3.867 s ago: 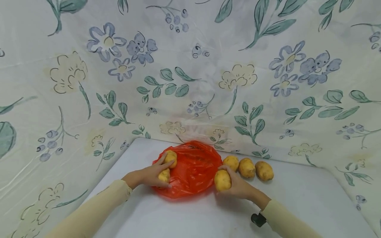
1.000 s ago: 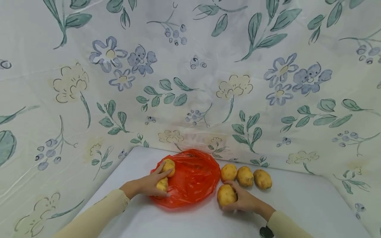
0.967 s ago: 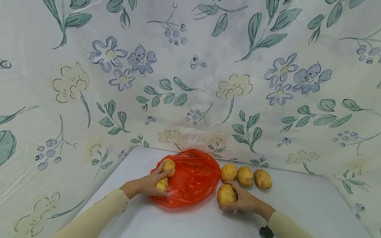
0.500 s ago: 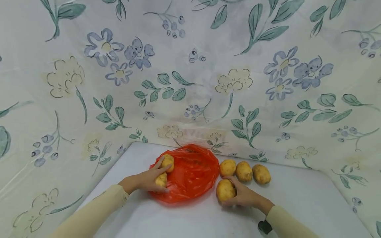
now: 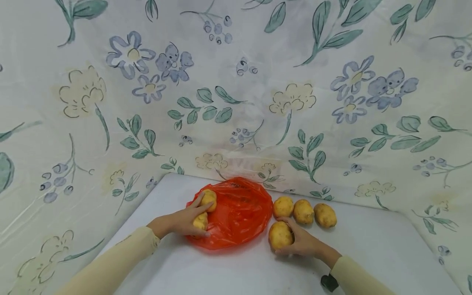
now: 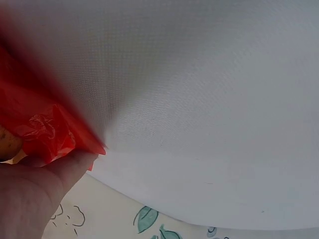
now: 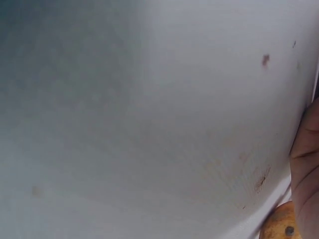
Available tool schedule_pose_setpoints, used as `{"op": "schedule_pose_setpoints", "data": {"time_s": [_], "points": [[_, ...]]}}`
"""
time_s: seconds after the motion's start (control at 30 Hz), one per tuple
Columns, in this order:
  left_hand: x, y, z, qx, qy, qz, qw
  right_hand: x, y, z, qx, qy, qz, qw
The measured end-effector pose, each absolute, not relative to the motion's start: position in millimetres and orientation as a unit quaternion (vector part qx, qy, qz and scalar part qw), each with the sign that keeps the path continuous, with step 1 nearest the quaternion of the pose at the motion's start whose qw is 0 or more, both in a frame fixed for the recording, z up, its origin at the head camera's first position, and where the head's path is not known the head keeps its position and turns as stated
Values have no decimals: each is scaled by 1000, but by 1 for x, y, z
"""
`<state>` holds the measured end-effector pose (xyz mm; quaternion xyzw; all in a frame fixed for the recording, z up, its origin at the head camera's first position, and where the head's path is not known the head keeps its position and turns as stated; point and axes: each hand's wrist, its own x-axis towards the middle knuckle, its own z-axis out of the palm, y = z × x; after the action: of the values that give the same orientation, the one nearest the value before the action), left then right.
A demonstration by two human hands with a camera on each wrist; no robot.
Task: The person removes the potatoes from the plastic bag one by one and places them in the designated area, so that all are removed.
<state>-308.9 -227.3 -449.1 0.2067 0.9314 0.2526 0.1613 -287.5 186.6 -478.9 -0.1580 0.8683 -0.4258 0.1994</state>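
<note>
Two yellow potatoes lie at the left side of a flat, crumpled red plastic bag (image 5: 239,213). My left hand (image 5: 180,221) curves round the lower potato (image 5: 200,221), its fingers reaching to the upper potato (image 5: 209,200). In the left wrist view the thumb touches the edge of the bag. To the right of the bag, my right hand (image 5: 304,241) grips a larger potato (image 5: 280,236) between thumb and fingers, low over the table. The right wrist view catches only part of that hand and a bit of a potato (image 7: 281,224).
Behind the right hand, three more potatoes stand in a row: one beside the bag (image 5: 283,207), a middle one (image 5: 304,212) and a browner one (image 5: 325,215). They lie on a white table (image 5: 206,274). A floral curtain (image 5: 236,102) rises at its back and sides.
Since the oldest frame, my right hand has brought its potato slightly right and nearer to me, away from the bag's edge. In the last second both hands keep their places; the head view tilts slightly.
</note>
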Motion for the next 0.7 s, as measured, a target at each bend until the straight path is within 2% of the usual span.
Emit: {"op": "schedule_pose_setpoints", "data": {"time_s": [0.7], "points": [[-311,-225,-443,209,938,219,170,-284,186,-484,-164,883,-408,162]]}}
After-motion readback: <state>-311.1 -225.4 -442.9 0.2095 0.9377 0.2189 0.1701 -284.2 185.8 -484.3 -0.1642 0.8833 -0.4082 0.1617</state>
